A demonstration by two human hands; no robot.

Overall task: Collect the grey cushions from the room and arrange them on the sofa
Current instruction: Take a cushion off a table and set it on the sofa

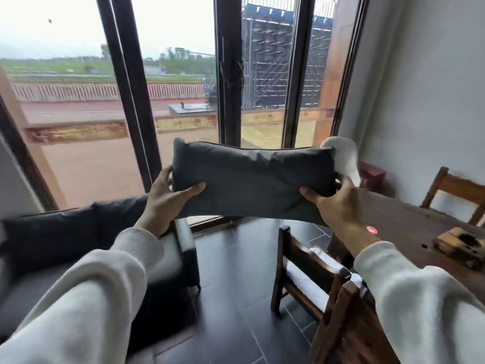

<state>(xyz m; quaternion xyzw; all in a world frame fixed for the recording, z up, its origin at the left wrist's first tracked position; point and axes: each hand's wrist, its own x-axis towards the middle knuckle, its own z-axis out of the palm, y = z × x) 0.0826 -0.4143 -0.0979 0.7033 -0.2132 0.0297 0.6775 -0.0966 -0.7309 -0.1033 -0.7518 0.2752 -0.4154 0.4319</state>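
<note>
Grey cushion (252, 177) between both hands

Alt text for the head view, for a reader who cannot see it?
Both hands hold a grey cushion in the air before tall windows, the left hand and right hand each gripping one end. A dark sofa sits lower left; a wooden table and chairs stand right.

Flat, overcast daylight floods in through the tall windows (183, 88), blowing the sky out to white. The dark floor (236, 298) shows a soft sheen. Wide-angle distortion bows the frames, and the near sleeves (78, 311) look soft.
</note>
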